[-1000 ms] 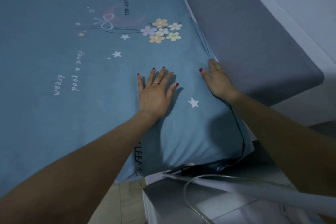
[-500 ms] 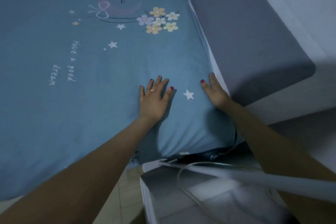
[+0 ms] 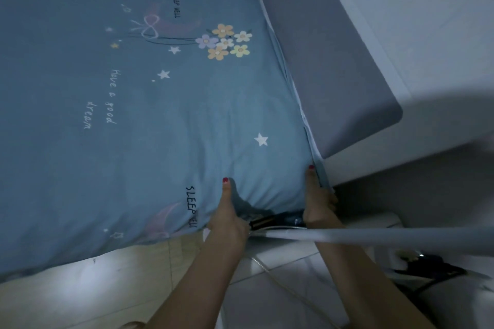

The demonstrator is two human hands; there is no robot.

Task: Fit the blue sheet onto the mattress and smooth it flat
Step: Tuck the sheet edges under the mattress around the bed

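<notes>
The blue sheet (image 3: 139, 120), printed with stars, flowers and white lettering, covers the mattress top and wraps over its near corner. My left hand (image 3: 227, 219) grips the sheet at the corner's front side, thumb up on the fabric, fingers tucked underneath out of sight. My right hand (image 3: 319, 200) holds the sheet's edge at the corner beside the headboard, thumb on top, fingers hidden below. The fabric bunches into folds between both hands.
A grey padded headboard (image 3: 326, 67) runs along the mattress's right side against a white wall. A white bedside unit (image 3: 294, 270) with a cable and a dark object (image 3: 427, 267) stands below the corner. A pale bar (image 3: 374, 235) crosses in front. Light floor (image 3: 93, 291) lies at the left.
Both hands have slid from flat on the sheet's top down toward me to the mattress corner and have closed on the sheet's edge there.
</notes>
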